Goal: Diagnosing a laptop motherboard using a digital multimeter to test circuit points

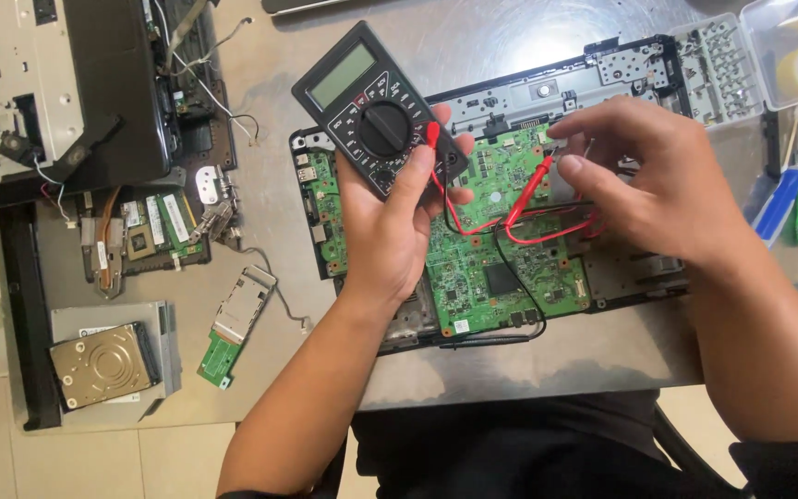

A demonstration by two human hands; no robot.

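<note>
Far left: bare hard drive and a small green card, both well clear of the work. Left hand wraps the black multimeter, thumb over the red plug at its jack, tilted above the green motherboard in the open laptop base. Right hand curls, fingertips pinching the red probe down onto the board. My take: keep the meter face readable, steady the tip on 1 pad, leads off neighbouring pins. Screwdrivers lie right.
</note>
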